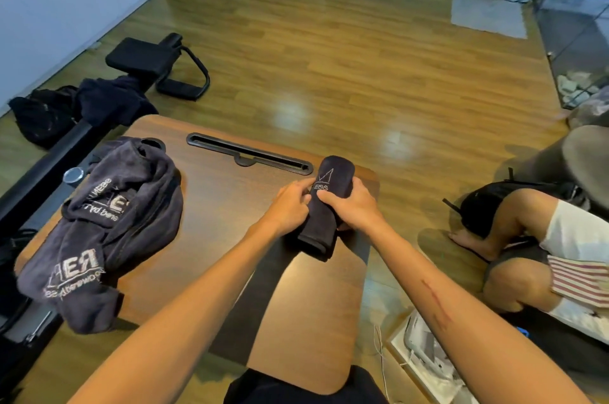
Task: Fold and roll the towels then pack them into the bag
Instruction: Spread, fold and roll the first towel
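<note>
A dark navy towel [333, 179] with white lettering is rolled into a tight cylinder on the right part of the small wooden table [224, 206]. My left hand [290, 206] grips its left side and my right hand [351, 206] wraps over its middle. A loose heap of similar dark towels [108, 229] with white print lies on the table's left side. A black bag [487, 202] sits on the floor to the right, partly hidden by another person's knee.
A slot [247, 155] runs along the table's far edge. Black exercise equipment [155, 64] and dark bags [43, 117] stand at the left. Another person's legs [527, 239] are at the right. A white device [425, 351] lies by my right arm. Wooden floor stretches ahead.
</note>
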